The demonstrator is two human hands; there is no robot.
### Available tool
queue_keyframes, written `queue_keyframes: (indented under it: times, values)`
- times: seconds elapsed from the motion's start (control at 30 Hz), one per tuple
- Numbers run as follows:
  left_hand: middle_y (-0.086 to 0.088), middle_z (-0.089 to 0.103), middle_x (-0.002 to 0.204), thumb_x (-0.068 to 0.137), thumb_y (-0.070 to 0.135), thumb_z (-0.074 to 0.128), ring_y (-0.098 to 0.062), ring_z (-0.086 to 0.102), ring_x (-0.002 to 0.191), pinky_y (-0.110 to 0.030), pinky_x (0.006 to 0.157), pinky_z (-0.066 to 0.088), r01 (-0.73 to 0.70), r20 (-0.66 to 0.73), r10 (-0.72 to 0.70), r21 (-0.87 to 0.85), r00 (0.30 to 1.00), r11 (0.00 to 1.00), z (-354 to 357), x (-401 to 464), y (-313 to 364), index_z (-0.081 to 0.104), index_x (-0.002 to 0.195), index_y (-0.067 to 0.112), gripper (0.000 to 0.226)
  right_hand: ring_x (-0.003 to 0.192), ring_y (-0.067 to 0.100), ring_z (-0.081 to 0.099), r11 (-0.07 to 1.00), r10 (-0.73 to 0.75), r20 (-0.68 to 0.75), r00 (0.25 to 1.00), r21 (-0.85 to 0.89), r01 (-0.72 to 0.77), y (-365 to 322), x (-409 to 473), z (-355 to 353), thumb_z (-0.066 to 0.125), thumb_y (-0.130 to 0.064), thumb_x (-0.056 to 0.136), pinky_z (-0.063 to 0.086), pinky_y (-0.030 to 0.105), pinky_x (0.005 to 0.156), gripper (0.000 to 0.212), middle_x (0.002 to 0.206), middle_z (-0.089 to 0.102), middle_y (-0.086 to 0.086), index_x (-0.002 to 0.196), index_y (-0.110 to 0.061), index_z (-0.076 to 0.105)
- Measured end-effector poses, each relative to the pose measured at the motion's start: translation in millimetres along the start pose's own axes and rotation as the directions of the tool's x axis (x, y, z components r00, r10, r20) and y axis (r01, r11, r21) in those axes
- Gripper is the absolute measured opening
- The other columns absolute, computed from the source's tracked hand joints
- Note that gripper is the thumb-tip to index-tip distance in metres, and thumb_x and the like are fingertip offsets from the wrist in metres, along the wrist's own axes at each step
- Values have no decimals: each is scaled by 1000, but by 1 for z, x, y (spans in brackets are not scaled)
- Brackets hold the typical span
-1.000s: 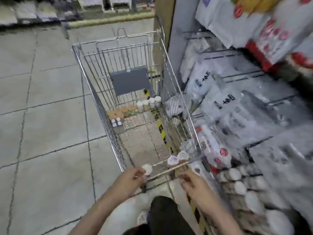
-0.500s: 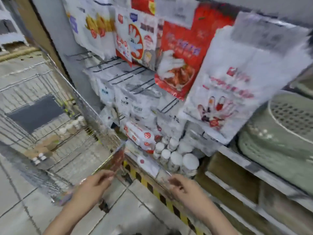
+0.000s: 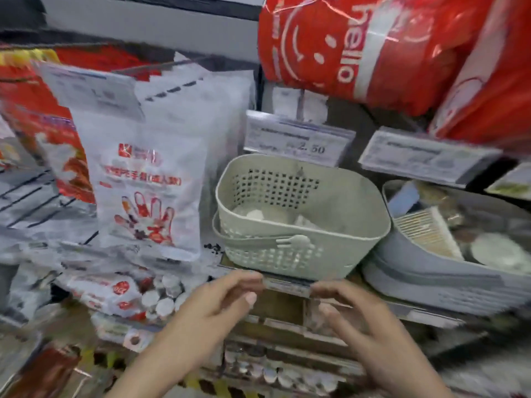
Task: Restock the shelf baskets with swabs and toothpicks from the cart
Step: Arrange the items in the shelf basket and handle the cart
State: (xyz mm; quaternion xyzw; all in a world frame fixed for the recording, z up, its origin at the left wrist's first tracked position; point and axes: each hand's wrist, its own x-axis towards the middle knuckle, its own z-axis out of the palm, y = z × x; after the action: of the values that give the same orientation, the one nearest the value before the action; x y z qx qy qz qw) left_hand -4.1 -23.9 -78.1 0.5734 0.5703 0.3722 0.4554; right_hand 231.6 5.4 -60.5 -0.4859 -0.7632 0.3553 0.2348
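A: What does the head view show?

B: Two hands raised in front of a shelf edge. The left hand (image 3: 227, 297) and the right hand (image 3: 353, 308) pinch the two ends of a thin clear packet (image 3: 287, 284) stretched between them, just below the green basket (image 3: 290, 254). The blur hides what is in it; going by the task, it is probably swabs or toothpicks.

A: Are the hands closed on it?

B: Both are partly curled, thumb and fingertips nipping the packet ends; the other fingers are loose.

A: Where do the stock and its destination lie?

B: The perforated green basket stands on the shelf, nearly empty, with a few pale round items on its floor. To its right a grey basket (image 3: 425, 274) holds a box of toothpicks (image 3: 425, 232) and round lidded tubs (image 3: 494, 249). The cart is out of view.

A: How should the packet handle?

B: It is likely very light and floppy, with a slick film wrap. A grip at the ends keeps it flat; a pinch at the middle could bend thin sticks inside. The basket rim is open above, so lifting the packet over the near wall and lowering it flat seems the easiest way in.
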Motion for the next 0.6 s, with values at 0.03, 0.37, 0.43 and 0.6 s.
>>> queue_keyframes:
  times: [0.03,0.37,0.43,0.6]
  values:
    - [27,66,105,93,24,56,8,59,102,-14,87,47,-54,-6,54,8,999,999,-2,5,11,63,108,41,23,104,-7,58,999,-12,-24,1000,33,13,-3,0,-9,51,-50,85,48,14,82,21,106,63,-28,100,-42,64]
    - [18,71,95,93,24,57,4,63,92,-9,76,48,-269,-23,279,201,960,942,-50,81,89,65,103,32,15,102,-10,58,992,-104,-159,982,54,114,-34,51,-61,49,-45,83,44,8,82,25,102,65,-29,103,-40,63]
    - [18,69,98,92,20,56,7,62,93,-8,81,47,-231,74,219,305,973,924,-50,106,92,63,104,33,19,102,-8,58,994,-99,-115,988,33,103,-33,69,-66,53,-42,87,46,11,84,18,103,66,-27,103,-41,63]
    - [9,57,121,89,23,62,-8,54,109,-26,98,45,-202,305,-3,638,952,743,-39,170,69,54,126,22,38,97,-4,59,996,44,81,996,-83,-37,-24,128,-61,57,-32,94,50,25,90,21,105,65,-17,114,-33,61]
